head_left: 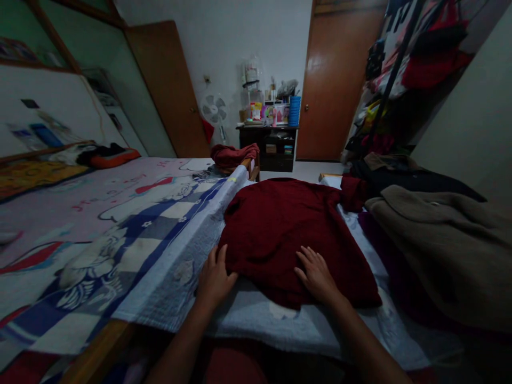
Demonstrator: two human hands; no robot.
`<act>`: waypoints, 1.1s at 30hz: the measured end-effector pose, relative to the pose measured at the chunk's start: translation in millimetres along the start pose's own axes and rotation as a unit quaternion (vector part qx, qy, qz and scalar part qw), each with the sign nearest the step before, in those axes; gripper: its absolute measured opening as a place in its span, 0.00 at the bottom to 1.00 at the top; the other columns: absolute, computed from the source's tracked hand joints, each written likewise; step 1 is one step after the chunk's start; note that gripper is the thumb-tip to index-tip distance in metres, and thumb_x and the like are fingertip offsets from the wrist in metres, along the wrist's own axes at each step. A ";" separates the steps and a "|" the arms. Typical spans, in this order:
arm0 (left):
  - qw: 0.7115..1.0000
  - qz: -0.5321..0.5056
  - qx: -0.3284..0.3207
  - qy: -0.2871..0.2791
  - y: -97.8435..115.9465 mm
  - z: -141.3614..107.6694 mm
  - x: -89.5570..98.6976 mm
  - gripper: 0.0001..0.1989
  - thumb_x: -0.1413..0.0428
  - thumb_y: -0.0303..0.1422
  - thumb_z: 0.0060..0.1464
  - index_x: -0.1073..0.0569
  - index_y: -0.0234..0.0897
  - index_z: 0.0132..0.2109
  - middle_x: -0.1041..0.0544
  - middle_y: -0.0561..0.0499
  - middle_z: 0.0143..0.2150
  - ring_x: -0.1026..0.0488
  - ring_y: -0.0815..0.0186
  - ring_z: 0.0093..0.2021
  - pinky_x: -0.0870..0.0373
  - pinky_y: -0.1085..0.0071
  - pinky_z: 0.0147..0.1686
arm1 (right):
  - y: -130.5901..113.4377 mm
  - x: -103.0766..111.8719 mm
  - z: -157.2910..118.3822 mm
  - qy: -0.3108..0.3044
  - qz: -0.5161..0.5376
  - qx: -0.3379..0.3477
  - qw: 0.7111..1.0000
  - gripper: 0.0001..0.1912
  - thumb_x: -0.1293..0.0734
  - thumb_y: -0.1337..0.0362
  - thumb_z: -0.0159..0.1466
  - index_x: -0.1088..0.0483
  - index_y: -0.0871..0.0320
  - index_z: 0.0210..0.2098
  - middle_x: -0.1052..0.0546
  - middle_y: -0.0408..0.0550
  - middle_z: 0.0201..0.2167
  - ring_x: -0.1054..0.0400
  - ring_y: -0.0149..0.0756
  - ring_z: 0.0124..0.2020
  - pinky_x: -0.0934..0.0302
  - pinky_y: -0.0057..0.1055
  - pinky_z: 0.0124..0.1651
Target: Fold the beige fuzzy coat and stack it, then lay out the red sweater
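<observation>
A dark red garment (288, 224) lies spread out on a pale blue cloth (248, 314) in front of me. At its lower left edge is my left hand (216, 277), fingers apart, touching the fabric's border and holding nothing. My right hand (316, 274) rests flat on the lower middle of the garment with its fingers spread. One sleeve of the garment (354, 193) reaches out at the upper right.
To the right are a brown garment (444, 229) and a dark one (412, 178). A patterned bed (116, 186) fills the left, with a crumpled red cloth (234, 154) at its far corner. Behind stand a fan (214, 109) and a dark cabinet (266, 146).
</observation>
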State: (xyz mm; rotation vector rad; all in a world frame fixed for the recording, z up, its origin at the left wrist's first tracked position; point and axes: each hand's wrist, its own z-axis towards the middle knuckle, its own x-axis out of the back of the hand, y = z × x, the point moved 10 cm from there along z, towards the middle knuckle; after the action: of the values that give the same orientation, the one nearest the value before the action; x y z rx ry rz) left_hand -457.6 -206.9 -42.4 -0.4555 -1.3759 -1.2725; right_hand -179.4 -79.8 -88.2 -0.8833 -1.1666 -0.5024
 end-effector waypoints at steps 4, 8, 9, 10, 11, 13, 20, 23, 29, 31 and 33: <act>0.998 -0.030 0.019 -0.047 -7.8 6.3 2.7 0.43 0.42 0.29 0.42 0.46 0.34 0.67 0.39 0.37 0.64 0.35 0.50 0.61 0.37 0.56 0.59 | 0.7 -0.9 -0.3 0.002 -0.011 0.003 1.000 0.27 0.40 0.56 0.67 0.38 0.58 0.63 0.42 0.53 0.67 0.52 0.45 0.69 0.58 0.46 0.69; 0.981 -0.159 0.027 -0.109 -2.9 15.9 -2.7 0.41 0.46 0.24 0.42 0.43 0.37 0.66 0.30 0.43 0.59 0.29 0.55 0.56 0.35 0.59 0.57 | -0.6 3.8 0.0 0.008 0.016 0.007 1.000 0.26 0.40 0.56 0.66 0.37 0.59 0.62 0.41 0.55 0.67 0.52 0.46 0.68 0.58 0.48 0.68; 0.971 -0.206 0.026 -0.115 0.9 18.1 -2.8 0.39 0.46 0.25 0.43 0.42 0.37 0.65 0.29 0.44 0.59 0.29 0.57 0.56 0.34 0.60 0.57 | -1.1 6.3 -1.3 0.011 0.034 0.008 0.999 0.26 0.40 0.56 0.66 0.37 0.59 0.61 0.40 0.56 0.66 0.51 0.47 0.68 0.58 0.49 0.68; 0.960 -0.255 0.026 -0.113 5.0 20.2 -1.4 0.38 0.46 0.26 0.44 0.42 0.38 0.65 0.29 0.44 0.59 0.29 0.57 0.56 0.34 0.60 0.57 | -2.5 9.6 -3.6 0.013 0.059 0.011 0.998 0.26 0.40 0.57 0.66 0.37 0.59 0.61 0.38 0.57 0.65 0.50 0.47 0.68 0.57 0.50 0.68; 0.947 -0.302 0.024 -0.107 9.2 21.9 0.8 0.37 0.45 0.27 0.45 0.42 0.37 0.65 0.29 0.44 0.59 0.30 0.58 0.57 0.34 0.60 0.57 | -5.2 13.3 -6.7 0.015 0.087 0.017 0.996 0.26 0.39 0.56 0.66 0.37 0.59 0.60 0.38 0.58 0.64 0.49 0.47 0.67 0.55 0.50 0.67; 0.918 -0.383 0.010 -0.099 19.1 23.4 6.2 0.37 0.44 0.31 0.48 0.44 0.37 0.66 0.32 0.42 0.62 0.33 0.57 0.60 0.36 0.59 0.59 | -14.5 20.6 -14.9 0.013 0.141 0.038 0.989 0.25 0.38 0.56 0.64 0.36 0.58 0.59 0.37 0.57 0.63 0.48 0.46 0.66 0.52 0.48 0.66; 0.926 -0.346 -0.095 -0.117 56.9 13.6 16.8 0.56 0.35 0.37 0.44 0.62 0.42 0.71 0.57 0.41 0.73 0.57 0.52 0.72 0.53 0.53 0.67 | -46.9 20.4 -33.6 -0.010 0.161 0.086 0.983 0.13 0.36 0.67 0.60 0.29 0.54 0.45 0.33 0.53 0.59 0.44 0.45 0.63 0.50 0.49 0.64; 0.929 -0.346 -0.091 -0.097 62.1 13.5 15.6 0.53 0.39 0.34 0.49 0.64 0.44 0.71 0.57 0.43 0.74 0.57 0.55 0.72 0.54 0.54 0.68 | -44.4 19.3 -32.3 0.002 0.170 0.080 0.982 0.10 0.41 0.71 0.63 0.30 0.55 0.36 0.29 0.52 0.54 0.38 0.42 0.58 0.47 0.48 0.62; 0.913 -0.408 -0.024 -0.011 47.2 22.2 22.0 0.37 0.44 0.34 0.55 0.50 0.42 0.68 0.38 0.42 0.67 0.36 0.58 0.63 0.37 0.59 0.61 | -42.3 16.8 -35.4 -0.017 0.165 0.086 0.982 0.13 0.35 0.71 0.57 0.32 0.56 0.41 0.33 0.53 0.58 0.44 0.43 0.62 0.51 0.49 0.65; 0.906 -0.424 -0.004 0.008 41.1 23.8 29.2 0.35 0.46 0.34 0.54 0.47 0.39 0.67 0.30 0.42 0.60 0.29 0.59 0.57 0.31 0.60 0.55 | -41.9 15.0 -36.0 -0.024 0.160 0.080 0.984 0.09 0.36 0.71 0.58 0.31 0.55 0.38 0.33 0.53 0.58 0.44 0.43 0.62 0.53 0.50 0.65; 0.917 -0.397 0.019 0.020 33.0 24.8 38.2 0.30 0.47 0.34 0.54 0.41 0.38 0.64 0.25 0.45 0.53 0.25 0.60 0.50 0.28 0.61 0.50 | -40.5 15.2 -35.7 -0.026 0.165 0.075 0.983 0.06 0.38 0.71 0.60 0.31 0.55 0.34 0.31 0.52 0.57 0.42 0.42 0.61 0.51 0.49 0.64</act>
State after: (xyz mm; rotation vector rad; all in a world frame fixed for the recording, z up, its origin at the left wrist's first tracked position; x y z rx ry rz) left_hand -451.5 -189.4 10.7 0.2013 -1.6104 -1.8805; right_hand -183.9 -130.7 -65.1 -0.9400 -1.0640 -0.1207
